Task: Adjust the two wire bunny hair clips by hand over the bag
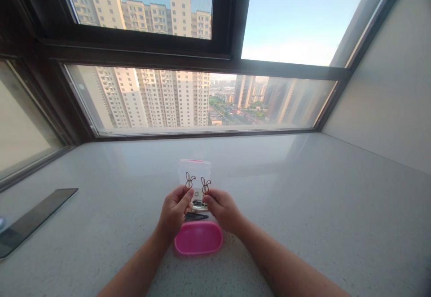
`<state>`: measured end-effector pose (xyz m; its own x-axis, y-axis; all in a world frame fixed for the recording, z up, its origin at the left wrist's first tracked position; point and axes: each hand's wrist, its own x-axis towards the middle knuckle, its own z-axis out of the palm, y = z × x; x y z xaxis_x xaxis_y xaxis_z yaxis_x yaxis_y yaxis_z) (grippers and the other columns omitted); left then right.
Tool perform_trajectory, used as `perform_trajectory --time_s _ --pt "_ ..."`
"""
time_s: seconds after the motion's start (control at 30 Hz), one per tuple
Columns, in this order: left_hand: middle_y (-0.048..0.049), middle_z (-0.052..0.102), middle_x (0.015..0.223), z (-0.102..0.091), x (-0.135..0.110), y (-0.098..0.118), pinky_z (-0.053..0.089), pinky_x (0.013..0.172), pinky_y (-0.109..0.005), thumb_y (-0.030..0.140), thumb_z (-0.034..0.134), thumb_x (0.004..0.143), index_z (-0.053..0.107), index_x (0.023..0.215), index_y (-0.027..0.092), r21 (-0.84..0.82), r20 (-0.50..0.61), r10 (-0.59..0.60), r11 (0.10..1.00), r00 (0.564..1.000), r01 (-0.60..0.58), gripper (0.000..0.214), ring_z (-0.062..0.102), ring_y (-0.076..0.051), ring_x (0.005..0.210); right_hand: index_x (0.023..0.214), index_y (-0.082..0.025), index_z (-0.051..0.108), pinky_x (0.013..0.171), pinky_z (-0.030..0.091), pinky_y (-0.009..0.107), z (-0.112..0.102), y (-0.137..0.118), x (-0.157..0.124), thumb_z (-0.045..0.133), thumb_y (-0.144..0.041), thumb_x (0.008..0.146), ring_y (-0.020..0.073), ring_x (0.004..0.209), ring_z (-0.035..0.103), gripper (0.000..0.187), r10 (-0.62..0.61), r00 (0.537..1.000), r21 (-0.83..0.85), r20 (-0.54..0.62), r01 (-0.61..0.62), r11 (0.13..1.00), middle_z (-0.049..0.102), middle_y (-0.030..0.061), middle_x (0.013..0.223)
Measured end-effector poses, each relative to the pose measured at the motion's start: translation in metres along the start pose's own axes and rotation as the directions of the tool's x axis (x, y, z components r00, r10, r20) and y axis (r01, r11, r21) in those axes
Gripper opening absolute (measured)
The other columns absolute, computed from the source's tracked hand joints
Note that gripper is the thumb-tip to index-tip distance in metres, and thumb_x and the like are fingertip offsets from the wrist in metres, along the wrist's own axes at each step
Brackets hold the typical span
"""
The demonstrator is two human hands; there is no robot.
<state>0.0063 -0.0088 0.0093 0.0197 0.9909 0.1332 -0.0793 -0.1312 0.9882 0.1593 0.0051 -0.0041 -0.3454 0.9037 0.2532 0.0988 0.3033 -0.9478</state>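
Two hands are seen near the middle of the tabletop (303,198), and a small clear bag (194,173) printed with rabbit-ear marks is pinched by its near edge between them: the left hand (174,214) is closed on the bag's left corner and the right hand (220,208) on its right corner, with the rest of the bag rising just beyond the fingertips. Small dark items between the hands are partly covered by the fingers and cannot be identified, while a pink oval container (198,238) is set just nearer, touching or almost touching both wrists. A dark flat object (33,218) at the far left is cut off by the frame edge.
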Motion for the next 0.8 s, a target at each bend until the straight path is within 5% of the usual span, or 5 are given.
perform_trajectory --time_s 0.8 --pt "0.0081 0.038 0.048 0.0036 -0.0042 0.0076 0.025 0.039 -0.017 0.03 0.058 0.072 0.051 0.064 0.016 0.044 -0.04 0.074 0.996 0.996 -0.072 0.018 0.032 -0.005 0.041 0.068 -0.014 0.052 0.043 0.027 0.019 0.0009 0.0011 0.0002 0.046 -0.036 0.081 0.0071 0.043 0.034 0.026 0.035 0.999 0.046 -0.014 -0.035 0.998 0.041 -0.0047 0.047"
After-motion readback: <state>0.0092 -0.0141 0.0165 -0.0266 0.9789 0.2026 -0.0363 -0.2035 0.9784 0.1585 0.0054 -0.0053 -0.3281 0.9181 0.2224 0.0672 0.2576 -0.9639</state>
